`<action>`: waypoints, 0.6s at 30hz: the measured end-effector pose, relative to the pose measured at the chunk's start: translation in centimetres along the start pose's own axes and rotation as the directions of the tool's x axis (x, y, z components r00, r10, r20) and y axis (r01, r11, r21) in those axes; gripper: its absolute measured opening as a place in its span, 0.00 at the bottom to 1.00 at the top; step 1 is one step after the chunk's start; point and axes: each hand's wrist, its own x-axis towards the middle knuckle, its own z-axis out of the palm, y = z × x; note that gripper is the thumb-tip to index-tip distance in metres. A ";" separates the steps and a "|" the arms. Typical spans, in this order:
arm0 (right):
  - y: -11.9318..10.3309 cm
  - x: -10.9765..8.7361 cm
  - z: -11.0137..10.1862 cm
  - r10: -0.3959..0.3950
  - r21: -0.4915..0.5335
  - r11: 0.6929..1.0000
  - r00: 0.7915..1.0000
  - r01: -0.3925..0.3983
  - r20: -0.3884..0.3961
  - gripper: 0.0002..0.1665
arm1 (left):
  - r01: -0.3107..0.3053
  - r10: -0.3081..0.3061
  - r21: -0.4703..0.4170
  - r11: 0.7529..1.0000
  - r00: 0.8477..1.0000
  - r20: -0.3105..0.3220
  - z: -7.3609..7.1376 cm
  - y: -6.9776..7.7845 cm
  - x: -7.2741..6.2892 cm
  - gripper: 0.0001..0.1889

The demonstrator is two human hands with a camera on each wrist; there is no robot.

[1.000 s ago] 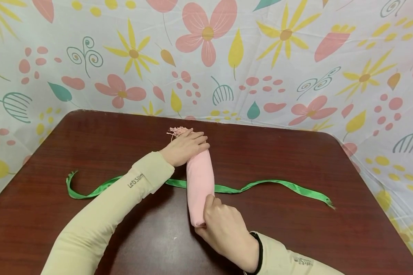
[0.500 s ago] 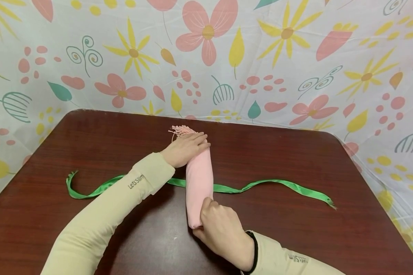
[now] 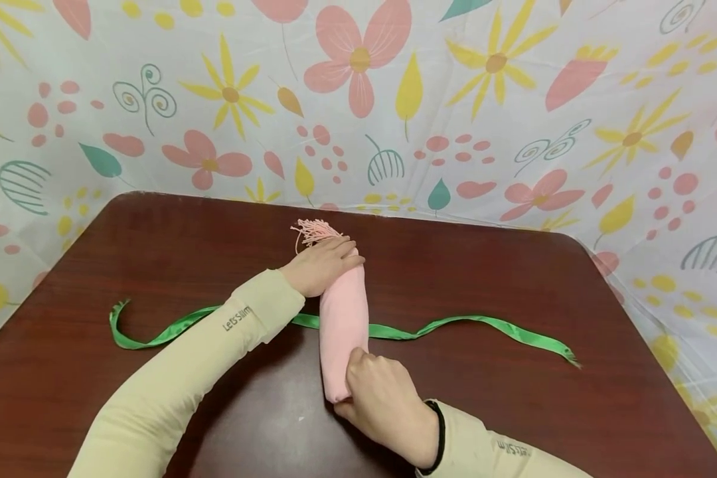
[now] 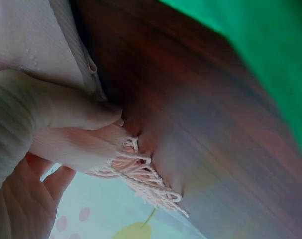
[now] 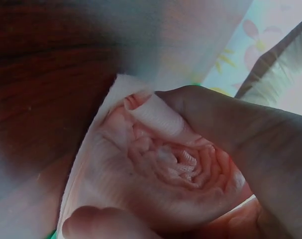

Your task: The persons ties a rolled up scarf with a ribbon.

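A pink scarf [image 3: 343, 315], rolled into a long bundle, points away from me over the middle of the table. My left hand [image 3: 319, 267] grips its far end, fingers across the top; the left wrist view shows the thumb [image 4: 76, 110] against the cloth and loose fringe [image 4: 148, 184] beyond. At the near end my right hand [image 3: 388, 408] holds the roll from the right. Its spiral layers [image 5: 183, 162] face the right wrist camera, with a thumb and fingers around them. A green ribbon [image 3: 502, 325] lies crosswise, hidden in the middle by the roll.
The dark brown wooden table [image 3: 484, 272] has rounded far corners. Behind it hangs a white curtain [image 3: 263, 60] printed with flowers and leaves. The left sleeve [image 3: 185, 372] covers part of the ribbon's left half.
The left hand has shifted slightly toward me, baring more of the fringe. The right hand and the roll's near end have moved a little left and nearer. The ribbon lies much as before.
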 end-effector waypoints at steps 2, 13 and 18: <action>0.0 0.0 0.0 0.004 0.004 1.000 1.000 -0.004 0.001 0.30 | 0.008 -0.007 -0.016 1.000 1.000 0.007 -0.1 0.0 -0.1 0.22; 0.9 -0.4 -0.3 0.000 0.084 0.996 1.000 -0.001 0.012 0.32 | 0.011 -0.010 0.014 1.000 1.000 -0.018 0.1 -0.2 -0.6 0.29; 2.3 -0.7 -1.2 -0.025 0.174 0.985 0.995 0.009 0.095 0.32 | 0.018 -0.017 0.004 1.000 0.997 -0.071 0.2 0.0 -1.5 0.34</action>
